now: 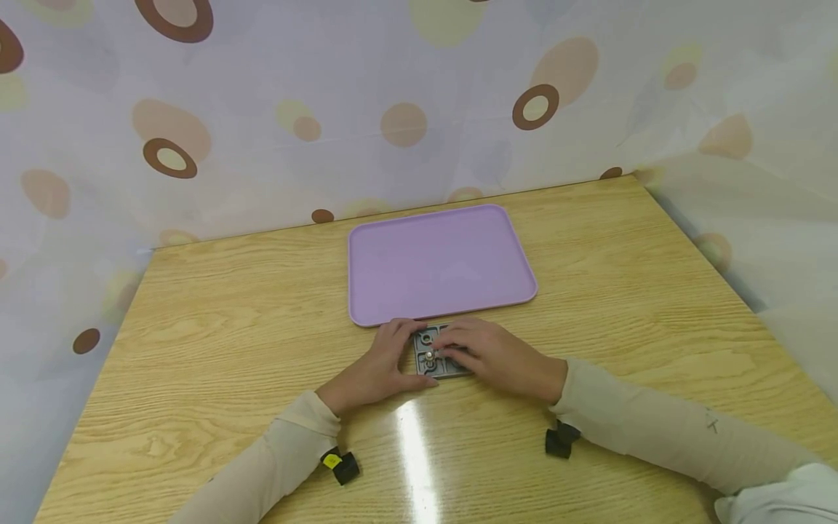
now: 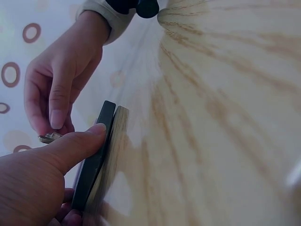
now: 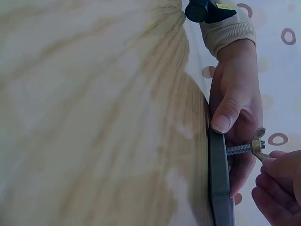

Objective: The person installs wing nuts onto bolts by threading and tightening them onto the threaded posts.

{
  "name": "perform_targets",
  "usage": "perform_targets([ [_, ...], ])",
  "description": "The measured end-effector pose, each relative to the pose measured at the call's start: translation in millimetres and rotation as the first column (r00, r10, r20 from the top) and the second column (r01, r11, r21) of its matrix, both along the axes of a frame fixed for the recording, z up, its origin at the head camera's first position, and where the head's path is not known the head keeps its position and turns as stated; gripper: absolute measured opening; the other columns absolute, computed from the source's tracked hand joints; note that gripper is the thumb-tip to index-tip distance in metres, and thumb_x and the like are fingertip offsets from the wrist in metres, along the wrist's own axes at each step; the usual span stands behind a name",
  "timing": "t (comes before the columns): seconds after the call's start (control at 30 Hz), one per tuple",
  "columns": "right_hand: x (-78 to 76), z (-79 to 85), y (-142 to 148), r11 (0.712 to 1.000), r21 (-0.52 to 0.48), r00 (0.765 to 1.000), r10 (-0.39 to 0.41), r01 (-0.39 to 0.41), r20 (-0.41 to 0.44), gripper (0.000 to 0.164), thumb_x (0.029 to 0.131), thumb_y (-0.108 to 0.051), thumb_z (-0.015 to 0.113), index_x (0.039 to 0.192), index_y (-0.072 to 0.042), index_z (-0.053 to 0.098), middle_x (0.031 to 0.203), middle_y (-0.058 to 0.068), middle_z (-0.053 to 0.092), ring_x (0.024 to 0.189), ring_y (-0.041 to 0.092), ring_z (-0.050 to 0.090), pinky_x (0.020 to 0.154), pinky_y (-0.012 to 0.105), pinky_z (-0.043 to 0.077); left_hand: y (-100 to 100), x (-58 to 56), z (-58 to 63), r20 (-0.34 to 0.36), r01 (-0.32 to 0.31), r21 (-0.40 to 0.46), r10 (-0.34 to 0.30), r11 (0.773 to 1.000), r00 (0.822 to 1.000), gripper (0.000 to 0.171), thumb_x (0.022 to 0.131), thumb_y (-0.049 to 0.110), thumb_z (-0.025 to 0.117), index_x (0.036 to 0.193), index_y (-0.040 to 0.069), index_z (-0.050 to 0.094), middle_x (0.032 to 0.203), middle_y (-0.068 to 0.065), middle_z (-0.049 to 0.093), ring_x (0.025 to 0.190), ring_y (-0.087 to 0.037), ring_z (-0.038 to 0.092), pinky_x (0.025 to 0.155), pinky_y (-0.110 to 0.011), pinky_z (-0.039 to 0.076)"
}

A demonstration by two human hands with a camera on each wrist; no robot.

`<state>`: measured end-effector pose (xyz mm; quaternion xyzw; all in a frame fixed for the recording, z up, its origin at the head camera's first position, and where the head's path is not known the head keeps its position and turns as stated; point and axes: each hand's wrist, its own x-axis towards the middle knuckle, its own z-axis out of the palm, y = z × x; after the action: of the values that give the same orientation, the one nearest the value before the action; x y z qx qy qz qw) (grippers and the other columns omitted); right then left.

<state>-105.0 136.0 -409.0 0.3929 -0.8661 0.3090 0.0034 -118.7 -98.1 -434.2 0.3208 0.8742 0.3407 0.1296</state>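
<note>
A grey metal plate (image 1: 452,367) with raised ribs and round holes lies flat on the wooden table. My left hand (image 1: 376,370) holds it by its left side, thumb on the near edge and fingers at the far edge. From the plate stands a threaded bolt (image 3: 240,149), and a brass-coloured wing nut (image 3: 257,146) sits near its tip. My right hand (image 1: 500,356) pinches one wing of that nut between thumb and finger, clearest in the right wrist view. In the left wrist view, the left thumb (image 2: 80,143) presses against the plate's dark edge (image 2: 96,160).
A purple tray (image 1: 439,266) lies just beyond the plate, toward the back of the table (image 1: 229,327). A dotted curtain (image 1: 262,124) hangs behind the table and along its sides. Black wrist cameras (image 1: 559,439) hang below both sleeves.
</note>
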Motion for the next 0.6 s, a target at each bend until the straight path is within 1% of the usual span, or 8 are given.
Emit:
perform_targets([
  [0.2, 0.4, 0.0, 1.3, 1.000, -0.019, 1.000, 0.010, -0.009, 0.006, 0.019, 0.095, -0.016, 0.054, 0.111, -0.016, 0.064, 0.114, -0.003, 0.060, 0.111, 0.010, 0.051, 0.096, 0.030, 0.040, -0.1, -0.3, -0.4, -0.001, -0.002, 0.005, 0.002, 1.000, 1.000, 0.086, 0.076, 0.045, 0.074, 0.141, 0.008, 0.032, 0.136, -0.008, 0.031, 0.124, -0.020, 0.026, 0.103, -0.039, 0.029],
  [0.43, 0.5, 0.1, 1.0, 0.997, -0.059, 0.999, 0.048, -0.048, 0.013, 0.016, 0.094, -0.015, 0.056, 0.107, -0.017, 0.065, 0.110, -0.008, 0.060, 0.106, 0.008, 0.053, 0.093, 0.028, 0.042, -0.5, -1.0, -2.3, -0.005, -0.005, 0.002, 0.005, 1.000, 1.000, 0.085, 0.076, 0.046, 0.073, 0.140, 0.009, 0.032, 0.136, -0.007, 0.031, 0.124, -0.020, 0.026, 0.103, -0.039, 0.030],
  [0.6, 0.6, -0.4, -1.0, 0.995, -0.072, 0.997, 0.069, -0.068, 0.016, 0.014, 0.093, -0.015, 0.057, 0.104, -0.017, 0.066, 0.108, -0.009, 0.060, 0.104, 0.006, 0.053, 0.091, 0.026, 0.043, -0.5, -1.4, -2.6, 0.008, -0.007, -0.014, 0.007, 1.000, 1.000, 0.085, 0.076, 0.047, 0.072, 0.141, 0.011, 0.031, 0.137, -0.006, 0.030, 0.124, -0.018, 0.026, 0.103, -0.038, 0.029],
])
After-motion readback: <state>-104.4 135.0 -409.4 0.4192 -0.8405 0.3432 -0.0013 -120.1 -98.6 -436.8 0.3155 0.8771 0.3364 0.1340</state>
